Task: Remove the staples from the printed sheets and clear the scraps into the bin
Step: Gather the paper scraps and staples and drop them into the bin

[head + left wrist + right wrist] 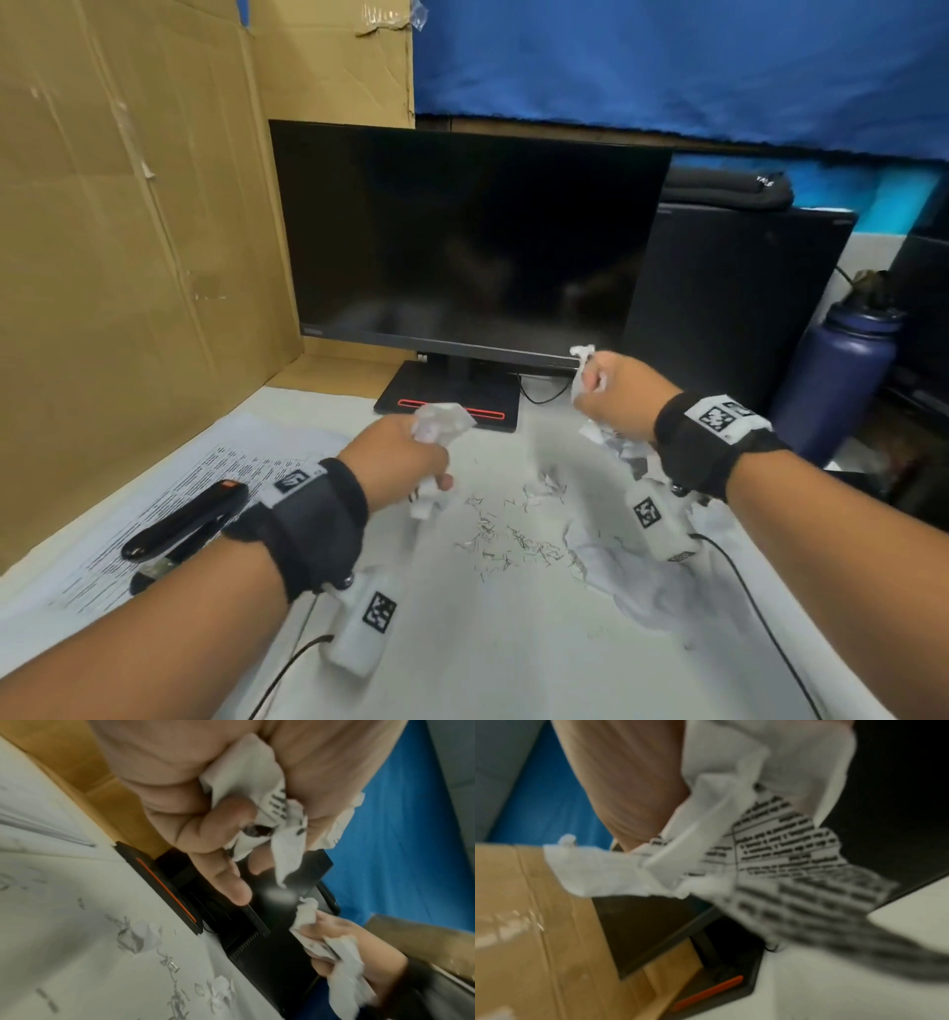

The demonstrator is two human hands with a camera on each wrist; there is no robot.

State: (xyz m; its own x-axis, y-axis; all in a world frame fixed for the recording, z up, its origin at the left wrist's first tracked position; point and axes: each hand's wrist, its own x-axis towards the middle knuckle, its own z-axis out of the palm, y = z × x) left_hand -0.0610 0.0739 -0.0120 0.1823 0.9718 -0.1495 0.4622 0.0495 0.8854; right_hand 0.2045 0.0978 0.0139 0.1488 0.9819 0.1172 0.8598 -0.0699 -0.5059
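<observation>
Scraps (pixel 444 421) crumpled in both hands (pixel 398 452)

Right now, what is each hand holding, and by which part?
Left hand grips a crumpled paper scrap around its middle, in a fist. Right hand clutches another torn printed scrap at its bunched upper part.

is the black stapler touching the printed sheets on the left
Touching. The head view shows the stapler lying directly on the printed sheets, with no gap visible.
</observation>
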